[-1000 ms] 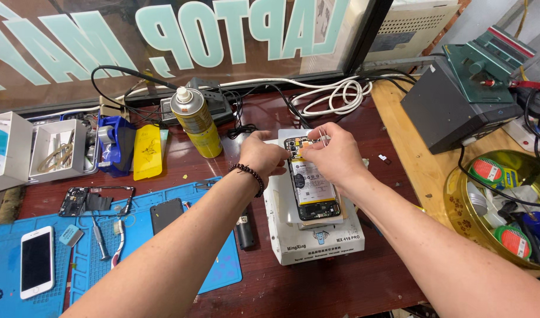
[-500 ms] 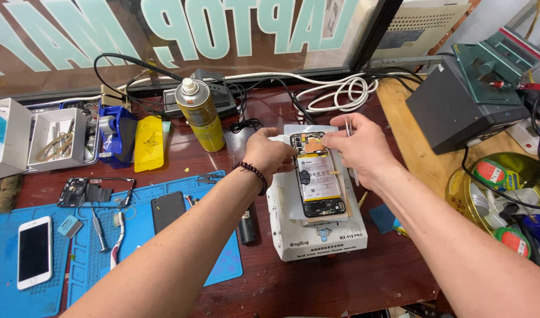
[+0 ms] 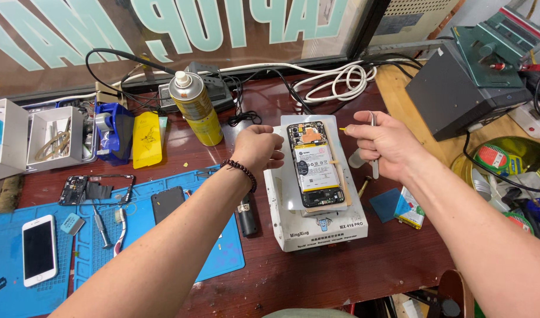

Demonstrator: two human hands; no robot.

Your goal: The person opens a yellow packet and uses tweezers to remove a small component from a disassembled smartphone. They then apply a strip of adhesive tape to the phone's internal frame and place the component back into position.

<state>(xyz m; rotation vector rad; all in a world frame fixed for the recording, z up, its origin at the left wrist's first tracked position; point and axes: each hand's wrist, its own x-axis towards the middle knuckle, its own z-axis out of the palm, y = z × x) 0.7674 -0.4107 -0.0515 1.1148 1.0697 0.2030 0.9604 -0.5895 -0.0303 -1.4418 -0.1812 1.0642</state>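
Right hand (image 3: 383, 146) has its fingers (image 3: 364, 131) curled tight round a pair of metal tweezers (image 3: 373, 144), held just off the right edge of the opened phone (image 3: 316, 164), up near its top. A tiny yellow bit (image 3: 343, 129) pokes out left from the fingertips; can't tell what it is. Left hand (image 3: 259, 148) sits just off the phone's left edge, closed into a loose fist with nothing visible in it, and there's a dark bead bracelet (image 3: 241, 172) on that wrist.

The phone lies back-open, battery showing, flat on a white heating pad box (image 3: 317, 227) in the middle of the reddish bench (image 3: 317, 277). Left of the phone: a yellow spray can (image 3: 194, 107) standing upright, further left a blue work mat (image 3: 134, 235) with a white smartphone (image 3: 39, 249) and a stripped phone frame (image 3: 96, 189) at its top edge. Behind the phone, a coil of white cable (image 3: 340, 82). Right of it, a grey box unit (image 3: 458, 94), well apart.
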